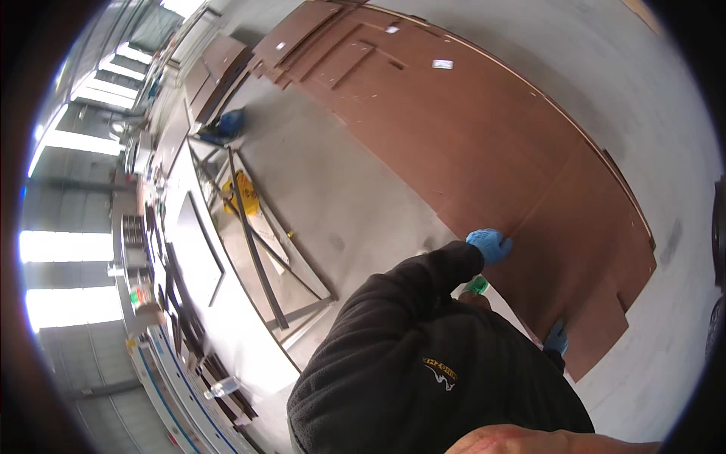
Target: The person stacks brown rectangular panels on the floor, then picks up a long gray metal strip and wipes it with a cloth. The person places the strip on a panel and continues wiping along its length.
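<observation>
Long brown panels [484, 144] lie in a low stack in front of me, running from the far centre to the near right. My left hand [490, 246], in a blue glove, is closed at the near edge of the top brown panel. Farther right along the same edge, my right hand [557, 339], also gloved in blue, grips the panel; the dark sleeve and body partly hide it. A bright green item [476, 285] shows beside my left forearm, too little of it visible to name.
A white-topped table [198, 291] stands on the left, with a clear bottle [221, 387] near its end. Between table and stack are a dark metal frame [253, 234] and a yellow bag [240, 194]. A blue object [227, 125] and more brown panels [219, 64] lie farther back.
</observation>
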A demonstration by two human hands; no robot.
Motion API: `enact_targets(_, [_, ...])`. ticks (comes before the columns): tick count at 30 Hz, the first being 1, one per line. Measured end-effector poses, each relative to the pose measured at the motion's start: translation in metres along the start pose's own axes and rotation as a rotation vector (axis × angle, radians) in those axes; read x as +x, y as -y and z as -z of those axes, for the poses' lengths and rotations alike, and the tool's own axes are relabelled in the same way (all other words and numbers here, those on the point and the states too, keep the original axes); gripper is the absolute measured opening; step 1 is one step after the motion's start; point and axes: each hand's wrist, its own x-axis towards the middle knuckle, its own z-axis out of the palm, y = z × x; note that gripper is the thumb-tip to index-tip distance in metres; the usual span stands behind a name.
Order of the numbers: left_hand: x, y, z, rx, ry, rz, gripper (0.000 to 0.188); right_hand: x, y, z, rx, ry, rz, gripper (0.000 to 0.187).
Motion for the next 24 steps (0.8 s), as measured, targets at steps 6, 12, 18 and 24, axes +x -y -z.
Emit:
enact_targets(6, [-0.069,0.083,0.124,-0.467,0.029,0.127,0.055,0.035,-0.001,0.010,-0.725,0.243,0.212,0.057])
enact_targets(12, [-0.171,0.254,0.213,-0.636,0.001,0.321,0.058,0.013,0.112,0.024,-0.918,0.175,-0.020,0.048])
enact_targets(18, [-0.238,0.393,0.271,-0.608,-0.115,0.468,0.056,0.007,0.291,-0.012,-0.910,0.007,0.114,0.044])
enact_targets(24, [-0.228,0.484,0.303,-0.877,-0.313,0.441,0.051,-0.047,0.525,-0.153,-0.665,0.063,0.981,0.035])
